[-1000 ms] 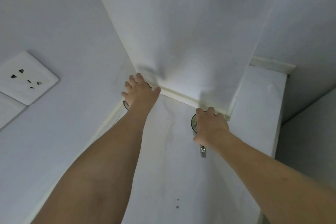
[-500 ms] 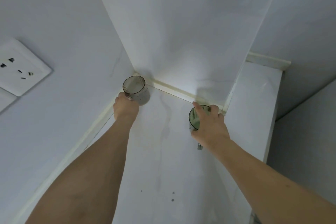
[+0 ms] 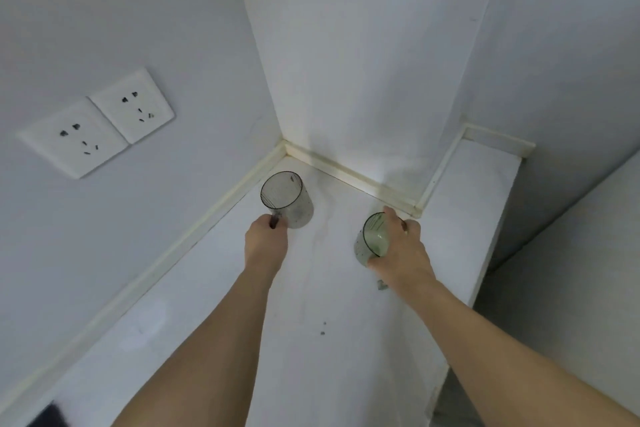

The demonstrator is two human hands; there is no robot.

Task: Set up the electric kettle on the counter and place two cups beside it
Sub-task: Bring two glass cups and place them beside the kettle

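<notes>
Cups are what both hands hold on the white desk [image 3: 311,340]. One grey see-through cup [image 3: 287,199] stands upright in the far corner, close to where the two walls meet. The left hand [image 3: 266,243] is just behind it, and its fingers [image 3: 273,220] are closed around the dark handle on the near side of the cup. A green see-through cup [image 3: 372,239] is off to the right of those fingers, well apart from the grey one. It leans over, with its open mouth turned to the left. The right hand [image 3: 401,253] wraps around it from the right side, and its fingers [image 3: 391,218] curl over the far rim, holding it tight. A pale strip [image 3: 349,177] runs along the wall just past both sets of fingers. Two white wall sockets [image 3: 100,123] sit side by side on the wall far to the left of the left fingers. A few small dark specks [image 3: 322,329] lie on the desk, nearer than both hands, between the two arms.
</notes>
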